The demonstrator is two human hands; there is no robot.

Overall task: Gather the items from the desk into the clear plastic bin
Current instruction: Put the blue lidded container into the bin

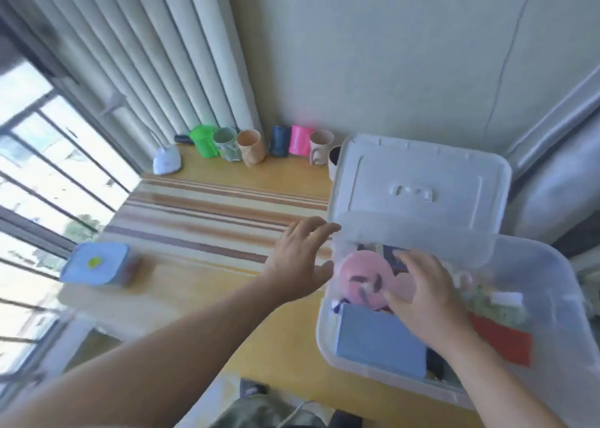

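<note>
Bin [328, 336] at 4 o'clock on the bench [201, 294], its near edge overhanging toward the person. Lid [418, 184] propped behind it at 1 o'clock, its lower lip shading the far part of the opening.

Inside: pink disc [363, 276] at far left, blue box [380, 341] near left, red card [503, 340] at right, something pale green behind the card; blurred, cannot say what.

Right hand [428, 291] is over the bin, fingers [418, 262] spread and bent down onto the pink disc's right side. Whether they grip it or only press it, cannot tell. Left hand [302, 259] hovers just outside the bin's left wall, fingers splayed, holding nothing.

Judged step: settling the disc into the bin. To do it well, lay it flat beside the blue box, not leaning on it, so room stays. Left hand could steady the wall, since the bin overhangs.

Outward: blue tin [97, 263] at 9 o'clock, well apart, likely next. Row of cups [250, 146] at 12 o'clock along the wall; white gadget [166, 161] at 11 o'clock. Striped mat [211, 213] mid-bench.
</note>
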